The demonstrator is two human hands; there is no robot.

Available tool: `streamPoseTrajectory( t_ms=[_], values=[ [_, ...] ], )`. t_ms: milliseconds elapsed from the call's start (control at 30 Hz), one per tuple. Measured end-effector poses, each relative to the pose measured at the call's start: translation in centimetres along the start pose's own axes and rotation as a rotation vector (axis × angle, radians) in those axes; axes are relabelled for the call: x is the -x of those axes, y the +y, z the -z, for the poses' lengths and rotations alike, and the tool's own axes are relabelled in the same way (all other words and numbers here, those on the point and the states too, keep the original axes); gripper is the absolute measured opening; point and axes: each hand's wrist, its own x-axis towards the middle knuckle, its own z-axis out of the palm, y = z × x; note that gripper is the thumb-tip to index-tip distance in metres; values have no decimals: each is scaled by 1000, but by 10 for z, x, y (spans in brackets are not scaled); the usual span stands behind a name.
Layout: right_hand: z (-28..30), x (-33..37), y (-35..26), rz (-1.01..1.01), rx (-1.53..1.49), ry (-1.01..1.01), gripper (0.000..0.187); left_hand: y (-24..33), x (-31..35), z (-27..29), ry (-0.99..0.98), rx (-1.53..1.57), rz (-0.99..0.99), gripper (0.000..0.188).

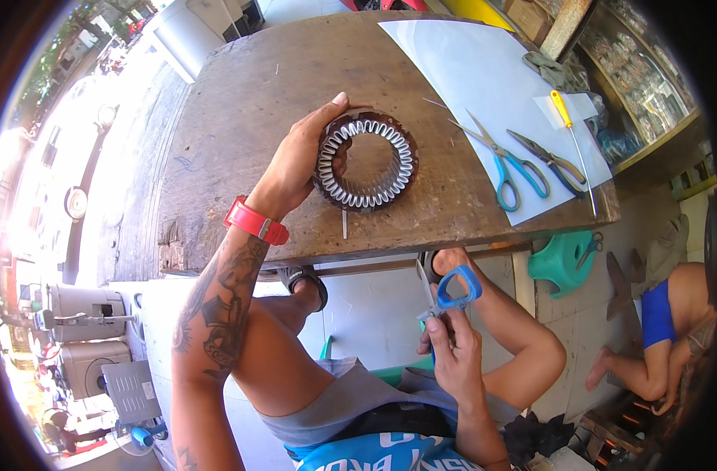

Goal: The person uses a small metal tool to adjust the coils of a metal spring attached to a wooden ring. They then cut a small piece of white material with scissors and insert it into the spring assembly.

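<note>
A motor stator core (403,169), a dark ring whose inner slots are lined with white strips, stands on the wooden table (233,125). Wrapped around its left side is my left hand (302,153), the thumb stretched along the top and some fingers reaching into the bore. A thin white strip (344,224) sticks out below the ring. Lower right, over my lap, my right hand (457,349) grips a pair of blue-handled scissors (432,314) near the pivot, blades pointing up and away. Part of their handle is hidden by my fingers.
On a large white sheet (445,59) at the table's right lie teal-handled scissors (493,149), pliers (548,155) and a yellow-handled screwdriver (562,114). A green stool (555,263) stands beyond the right table corner. Another person (658,314) sits at far right.
</note>
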Motion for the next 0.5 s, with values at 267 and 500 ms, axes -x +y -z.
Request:
streamPoseTrajectory(
  t_ms=[267,500],
  values=[
    [0,-1,3,5,23,-9,21,1,4,2,15,-57,-39,56],
    [-4,-2,6,-1,48,-38,23,1,12,24,-93,-171,-166,60]
  ],
)
